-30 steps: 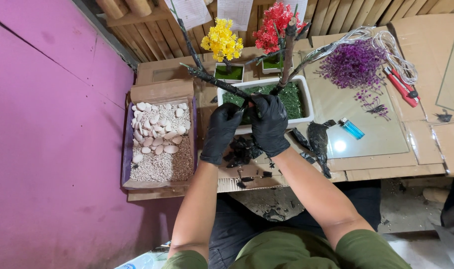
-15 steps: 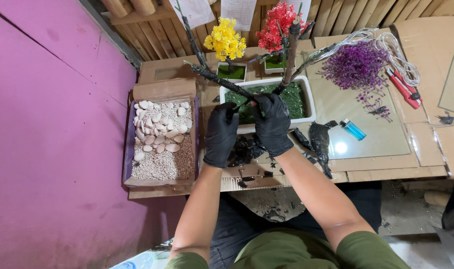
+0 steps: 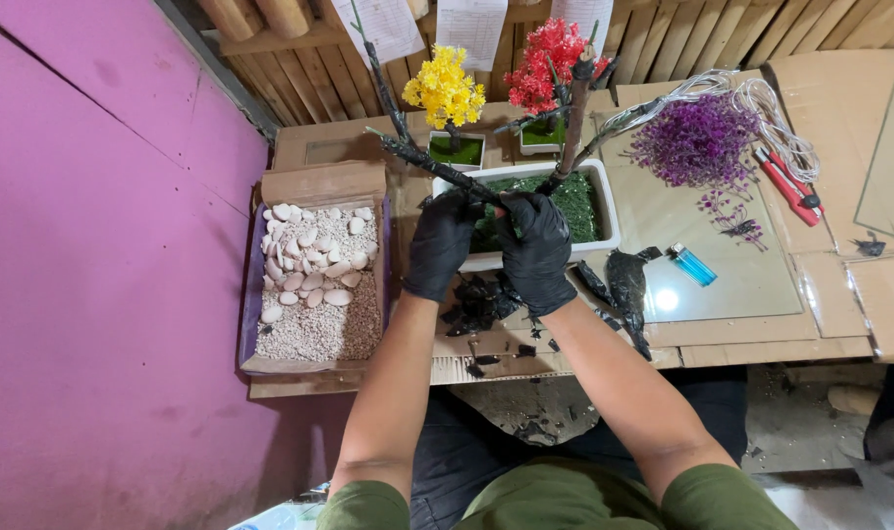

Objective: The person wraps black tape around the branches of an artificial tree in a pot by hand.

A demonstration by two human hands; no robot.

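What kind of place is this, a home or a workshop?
Probably a small craft workshop for artificial plants. A cardboard-covered table holds a white planter with bare dark branches, a box of pale stones and gravel, and finished yellow and red potted trees.

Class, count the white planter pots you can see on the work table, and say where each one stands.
3: a large rectangular pot by the gloved hands, a small one under the yellow flowers, and one under the red flowers, partly hidden.
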